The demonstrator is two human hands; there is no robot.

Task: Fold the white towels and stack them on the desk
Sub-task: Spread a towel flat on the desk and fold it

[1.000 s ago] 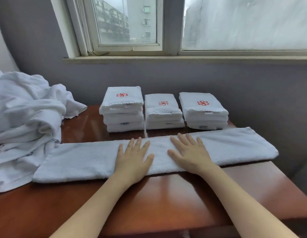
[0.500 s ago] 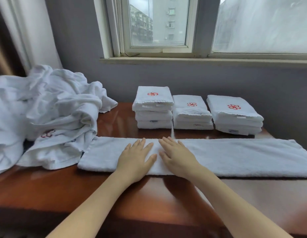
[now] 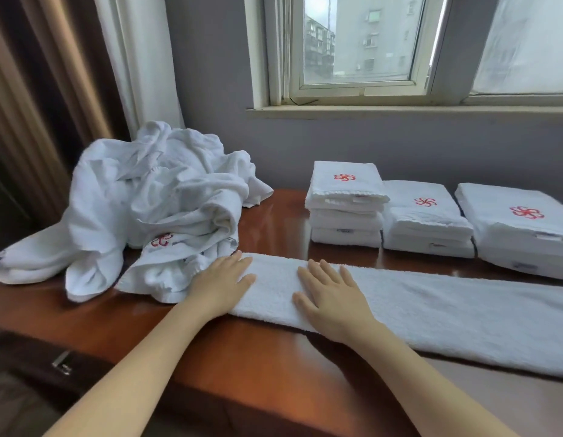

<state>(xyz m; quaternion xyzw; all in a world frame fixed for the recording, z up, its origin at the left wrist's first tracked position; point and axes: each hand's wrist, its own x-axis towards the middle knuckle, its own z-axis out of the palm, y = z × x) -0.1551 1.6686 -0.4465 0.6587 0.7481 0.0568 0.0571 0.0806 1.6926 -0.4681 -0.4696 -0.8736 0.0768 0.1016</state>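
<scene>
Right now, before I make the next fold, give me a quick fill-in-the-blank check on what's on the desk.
The left hand and right hand both rest flat on the long towel, which runs off the view's ____ edge.
Behind it stand ____ stacks of folded towels.
The flower logo topping each stack is ____.
The crumpled pile lies on the ____ side of the desk.
Missing words: right, three, red, left.

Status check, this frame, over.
Both open: left hand, right hand flat on strip towel, left end. Three folded stacks behind; unfolded pile crowds that end.
</scene>
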